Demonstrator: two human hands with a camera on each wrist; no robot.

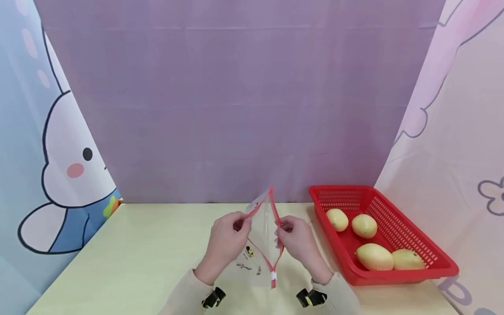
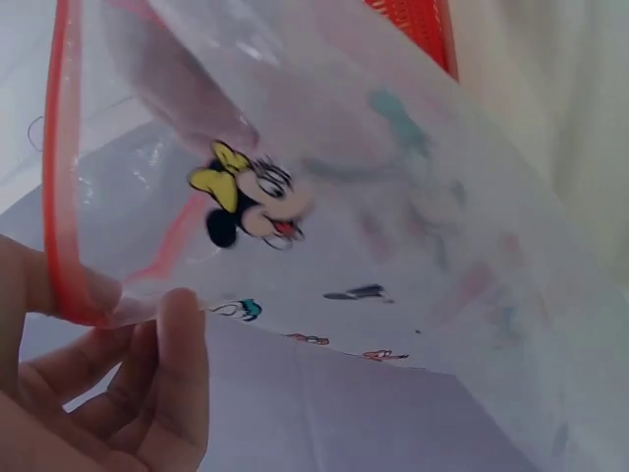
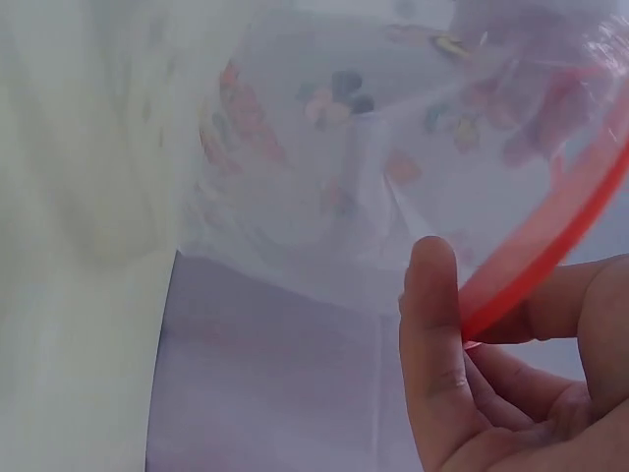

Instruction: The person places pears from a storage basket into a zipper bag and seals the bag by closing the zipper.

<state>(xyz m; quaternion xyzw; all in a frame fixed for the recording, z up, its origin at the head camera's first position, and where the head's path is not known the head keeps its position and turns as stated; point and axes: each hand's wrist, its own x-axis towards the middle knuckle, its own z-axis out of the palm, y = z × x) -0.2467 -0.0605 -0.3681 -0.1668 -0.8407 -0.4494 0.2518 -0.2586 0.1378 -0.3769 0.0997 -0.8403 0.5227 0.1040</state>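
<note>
A clear plastic zipper bag [image 2: 393, 265] with cartoon prints and a red zip edge is held up over the table. Its mouth is spread into a diamond shape in the head view, with a white slider [image 1: 273, 275] at the near corner. My left hand [image 1: 230, 234] pinches the red edge on the left side between thumb and fingers. On the opposite side my right hand [image 1: 298, 238] pinches the other red edge. In the right wrist view, the thumb and fingers [image 3: 432, 334] grip the red strip. Only prints show on the bag's film.
To the right stands a red perforated plastic basket [image 1: 401, 278] holding several yellow mangoes, one of them a mango [image 1: 364, 225] near its middle. The pale table [image 1: 149, 245] meets a purple cloth backdrop [image 1: 236, 109]. Cartoon-printed curtains hang at both sides.
</note>
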